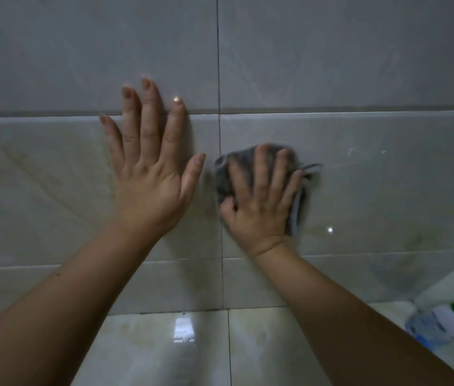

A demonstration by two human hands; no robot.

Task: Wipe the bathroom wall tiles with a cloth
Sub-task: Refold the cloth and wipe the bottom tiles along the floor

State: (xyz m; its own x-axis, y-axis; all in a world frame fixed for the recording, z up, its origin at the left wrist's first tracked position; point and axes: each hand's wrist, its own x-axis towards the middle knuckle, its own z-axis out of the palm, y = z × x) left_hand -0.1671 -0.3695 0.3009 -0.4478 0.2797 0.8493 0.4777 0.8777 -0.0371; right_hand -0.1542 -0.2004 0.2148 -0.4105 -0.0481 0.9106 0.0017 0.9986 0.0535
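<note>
Large pale grey wall tiles [359, 65] fill the view, split by dark grout lines. My left hand [147, 168] lies flat on the wall with straight, spread fingers, just left of the vertical grout line. My right hand [259, 201] presses a crumpled grey cloth [225, 174] against the tile right of that line. Its fingers are spread over the cloth and its thumb is curled into the cloth's lower left edge. The cloth looks blurred, and most of it is hidden under the hand.
A clear plastic bottle [443, 321] with a green cap and white label lies at the lower right near the side wall. Glossy pale floor tiles [164, 352] meet the wall below my arms.
</note>
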